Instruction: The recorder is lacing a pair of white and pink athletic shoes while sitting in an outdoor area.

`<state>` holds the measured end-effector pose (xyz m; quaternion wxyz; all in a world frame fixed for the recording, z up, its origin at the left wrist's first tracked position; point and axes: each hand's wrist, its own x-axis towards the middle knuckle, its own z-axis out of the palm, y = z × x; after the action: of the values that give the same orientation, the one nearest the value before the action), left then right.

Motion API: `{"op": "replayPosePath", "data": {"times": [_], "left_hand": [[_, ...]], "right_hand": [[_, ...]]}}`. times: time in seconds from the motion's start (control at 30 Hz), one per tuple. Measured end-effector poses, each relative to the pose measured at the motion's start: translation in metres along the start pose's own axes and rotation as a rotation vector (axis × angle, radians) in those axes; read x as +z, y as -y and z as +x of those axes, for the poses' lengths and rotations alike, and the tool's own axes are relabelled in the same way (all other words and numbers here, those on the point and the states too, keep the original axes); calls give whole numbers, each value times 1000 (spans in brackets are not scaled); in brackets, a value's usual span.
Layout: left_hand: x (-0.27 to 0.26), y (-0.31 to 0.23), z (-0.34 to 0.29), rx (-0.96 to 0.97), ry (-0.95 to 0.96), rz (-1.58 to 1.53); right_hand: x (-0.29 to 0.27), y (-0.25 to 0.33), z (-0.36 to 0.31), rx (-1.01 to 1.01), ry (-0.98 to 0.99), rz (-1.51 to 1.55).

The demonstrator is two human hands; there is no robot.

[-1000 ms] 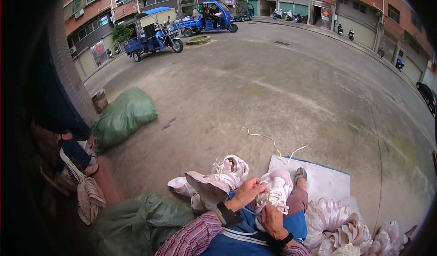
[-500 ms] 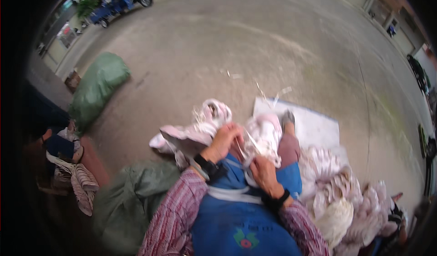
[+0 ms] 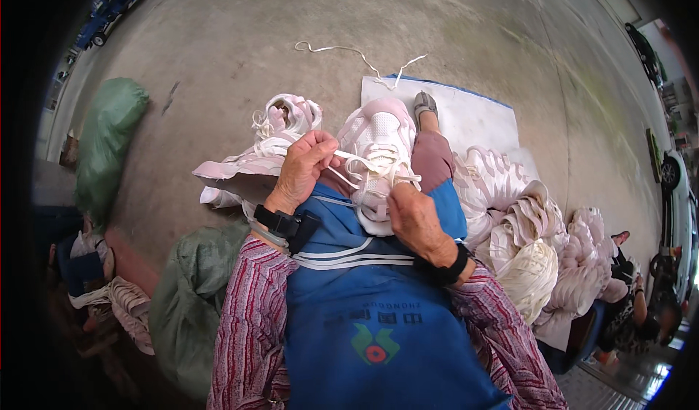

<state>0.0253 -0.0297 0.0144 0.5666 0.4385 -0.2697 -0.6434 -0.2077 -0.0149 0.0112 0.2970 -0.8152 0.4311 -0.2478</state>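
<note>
Pink-and-white shoe upper [image 3: 384, 127] is lying at my lap, toe pointing away, its near side partly hidden behind my right hand [image 3: 416, 217]. My left hand [image 3: 307, 164] is pinching a white lace [image 3: 348, 154] beside it. My right hand is curling against the upper, covering its own grip, so I cannot tell what it is pinching. Dark rim is cutting off a blue three-wheeler [image 3: 111, 6]; a person [image 3: 642, 312] at right is showing only dimly.
</note>
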Motion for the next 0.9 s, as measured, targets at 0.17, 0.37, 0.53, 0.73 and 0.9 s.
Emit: {"op": "replayPosePath", "data": {"times": [0.17, 0.37, 0.53, 0.73, 0.9], "left_hand": [[23, -1, -9, 42, 96, 521], [31, 2, -5, 66, -20, 962], [10, 6, -5, 16, 27, 612], [15, 4, -27, 416, -152, 788], [34, 14, -48, 318, 0, 976]], "right_hand": [[-51, -14, 0, -11, -141, -77], [-68, -19, 6, 55, -213, -97], [-59, -27, 23, 203, -237, -12], [-41, -37, 51, 119, -274, 27], [-47, -32, 38, 126, -255, 175]]}}
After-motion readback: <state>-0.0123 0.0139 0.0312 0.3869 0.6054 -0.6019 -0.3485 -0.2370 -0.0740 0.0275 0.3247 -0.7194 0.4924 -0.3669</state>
